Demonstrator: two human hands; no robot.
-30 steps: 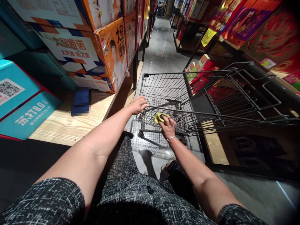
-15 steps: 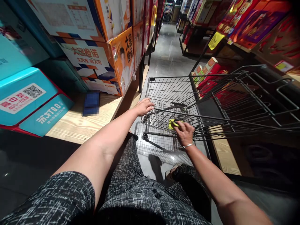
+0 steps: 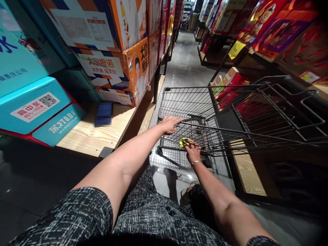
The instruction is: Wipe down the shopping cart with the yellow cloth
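A black wire shopping cart (image 3: 205,128) stands in the aisle in front of me, its handle end to the right. My left hand (image 3: 169,124) is closed over the cart's near top rail, close to its left corner. Lower down, my right hand (image 3: 194,152) presses a yellow cloth (image 3: 185,142) against the wire mesh of the near side. That hand's fingers are bent over the cloth and hide part of it. A bracelet circles the right wrist.
Orange drink cartons (image 3: 137,75) and turquoise boxes (image 3: 38,106) are stacked on a wooden shelf (image 3: 112,128) at left, beside a dark blue item (image 3: 104,114). Red packages (image 3: 266,20) fill the right shelves. A grey tiled aisle (image 3: 183,56) runs ahead between them.
My left hand has slid to the right along the top rail. My right hand has moved left and slightly down with the cloth. The view has shifted slightly.
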